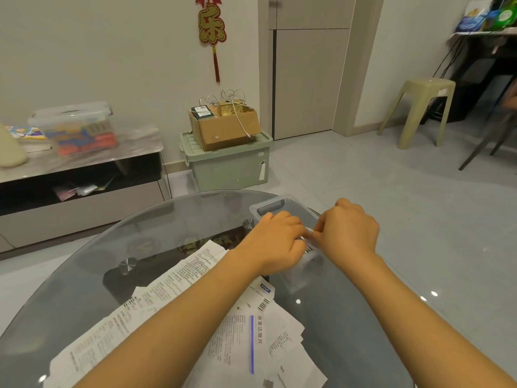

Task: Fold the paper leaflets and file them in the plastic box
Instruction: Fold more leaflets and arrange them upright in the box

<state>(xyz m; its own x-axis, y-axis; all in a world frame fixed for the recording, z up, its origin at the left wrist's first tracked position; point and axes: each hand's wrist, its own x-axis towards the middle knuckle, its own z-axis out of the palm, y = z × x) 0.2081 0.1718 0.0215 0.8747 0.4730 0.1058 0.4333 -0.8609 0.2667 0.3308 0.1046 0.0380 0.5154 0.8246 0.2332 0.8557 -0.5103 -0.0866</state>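
While both my hands, left hand (pixel 275 238) and right hand (pixel 348 231), pinch a folded leaflet (pixel 307 233) over the plastic box (pixel 279 204) at two o'clock on the worktop (pixel 173 219), I steady it for filing.

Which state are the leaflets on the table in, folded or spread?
Mostly spread. The leaflets lie opened out and overlapping on the glass table, printed faces up, with creases showing.

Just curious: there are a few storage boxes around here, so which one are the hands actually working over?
The small clear plastic box on the glass table; the lidded clear box and the green bin stand untouched by the wall.
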